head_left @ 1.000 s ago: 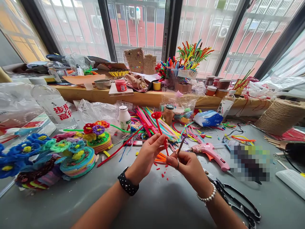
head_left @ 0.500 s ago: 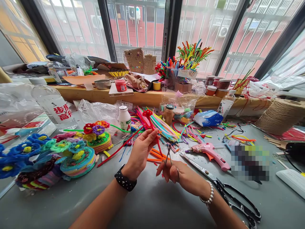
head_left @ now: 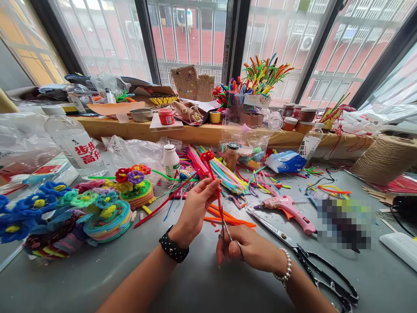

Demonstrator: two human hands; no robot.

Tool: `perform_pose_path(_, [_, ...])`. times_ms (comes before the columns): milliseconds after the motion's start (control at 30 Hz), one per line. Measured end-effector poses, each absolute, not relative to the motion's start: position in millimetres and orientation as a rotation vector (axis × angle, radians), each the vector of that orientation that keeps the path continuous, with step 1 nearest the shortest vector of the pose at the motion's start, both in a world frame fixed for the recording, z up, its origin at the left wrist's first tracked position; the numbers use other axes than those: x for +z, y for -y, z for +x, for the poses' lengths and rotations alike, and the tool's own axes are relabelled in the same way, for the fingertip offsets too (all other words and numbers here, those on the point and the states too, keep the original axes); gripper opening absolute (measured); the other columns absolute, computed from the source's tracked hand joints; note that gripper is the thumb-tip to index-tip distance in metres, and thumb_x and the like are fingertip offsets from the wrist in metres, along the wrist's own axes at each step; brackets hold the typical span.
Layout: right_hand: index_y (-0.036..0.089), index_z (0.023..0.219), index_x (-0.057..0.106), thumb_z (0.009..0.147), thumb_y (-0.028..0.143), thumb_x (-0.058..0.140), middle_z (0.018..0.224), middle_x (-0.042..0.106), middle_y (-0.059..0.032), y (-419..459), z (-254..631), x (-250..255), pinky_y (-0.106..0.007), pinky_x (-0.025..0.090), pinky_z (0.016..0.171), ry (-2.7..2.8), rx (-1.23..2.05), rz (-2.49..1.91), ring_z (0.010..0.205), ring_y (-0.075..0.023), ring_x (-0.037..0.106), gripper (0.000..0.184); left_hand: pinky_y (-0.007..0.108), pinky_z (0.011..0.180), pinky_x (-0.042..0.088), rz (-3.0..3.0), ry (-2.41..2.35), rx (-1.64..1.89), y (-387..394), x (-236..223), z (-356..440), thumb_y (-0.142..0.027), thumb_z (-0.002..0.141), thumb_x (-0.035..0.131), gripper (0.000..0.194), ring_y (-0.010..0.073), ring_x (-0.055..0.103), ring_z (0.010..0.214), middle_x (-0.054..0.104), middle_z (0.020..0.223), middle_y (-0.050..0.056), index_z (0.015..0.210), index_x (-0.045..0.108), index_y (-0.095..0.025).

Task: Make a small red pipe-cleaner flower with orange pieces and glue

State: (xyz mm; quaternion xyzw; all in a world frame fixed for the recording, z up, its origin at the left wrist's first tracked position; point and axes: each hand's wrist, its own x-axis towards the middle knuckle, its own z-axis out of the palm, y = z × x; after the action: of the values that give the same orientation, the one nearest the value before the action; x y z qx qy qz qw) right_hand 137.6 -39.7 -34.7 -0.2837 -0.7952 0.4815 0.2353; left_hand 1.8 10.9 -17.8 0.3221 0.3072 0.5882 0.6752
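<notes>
Pinched in my left hand point(head_left: 199, 201) is a red pipe cleaner flower point(head_left: 207, 157), its curled head standing above the fingertips. The red stem runs down below my fingers toward my right hand point(head_left: 245, 247). That hand is closed round the handles of small metal scissors point(head_left: 226, 227), whose blades point up and meet the stem; whether the blades are fully closed on it I cannot tell. Orange pipe cleaners point(head_left: 233, 217) lie on the table just behind the scissors. To the left of my left hand lies a long red pipe cleaner point(head_left: 163, 202).
Pipe cleaner flowers point(head_left: 37, 204) and round coiled pieces point(head_left: 106, 226) stand at the left. A pink glue gun point(head_left: 288, 208) and large black-handled scissors point(head_left: 306, 256) lie right. Behind are a white bottle point(head_left: 170, 160), a glass jar point(head_left: 231, 155) and a bundle of pipe cleaners point(head_left: 224, 174).
The scissors in my right hand have dropped lower and tilted leftward, their blades now at the red stem. My left hand has shifted slightly right with the flower.
</notes>
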Motion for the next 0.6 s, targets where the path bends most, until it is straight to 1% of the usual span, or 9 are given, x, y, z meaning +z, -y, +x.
perform_pose_path(233, [0.011,0.055,0.061,0.073,0.065,0.025,0.051,0.042,0.0008,38.6,136.3,-41.3,-0.021,0.030,0.051,2.064,1.317,-0.814,0.052,-0.0089,0.038,0.067,0.011,0.054,0.042,0.713,-0.682,1.332,-11.6,-15.4,2.1,-0.018,0.058,0.069,0.012,0.0025,0.054,0.055,0.059,0.062,-0.004,0.068,0.063,-0.013])
perform_pose_path(333, [0.011,0.050,0.058,0.072,0.065,0.030,0.048,0.044,0.0006,38.2,136.0,-42.5,-0.021,0.029,0.049,1.986,1.354,-0.866,0.048,-0.0083,0.037,0.064,0.011,0.054,0.042,0.716,-0.686,1.343,-12.3,-14.6,1.2,-0.018,0.059,0.068,0.012,0.0028,0.053,0.056,0.059,0.063,-0.003,0.068,0.063,-0.013])
perform_pose_path(433, [0.011,0.044,0.055,0.071,0.064,0.035,0.042,0.041,0.0015,37.1,135.5,-43.3,-0.021,0.027,0.046,1.952,1.354,-0.885,0.044,-0.0074,0.035,0.062,0.011,0.053,0.042,0.727,-0.676,1.347,-13.0,-14.5,0.6,-0.018,0.059,0.068,0.011,0.0025,0.053,0.055,0.058,0.063,-0.003,0.068,0.063,-0.012])
perform_pose_path(600, [0.012,0.042,0.056,0.074,0.059,0.038,0.039,0.035,0.0026,37.1,134.8,-46.0,-0.021,0.027,0.046,1.958,1.323,-0.926,0.044,-0.0072,0.034,0.059,0.011,0.053,0.042,0.729,-0.664,1.359,-13.9,-15.0,0.1,-0.018,0.060,0.067,0.011,0.0021,0.051,0.053,0.058,0.062,-0.003,0.068,0.063,-0.012])
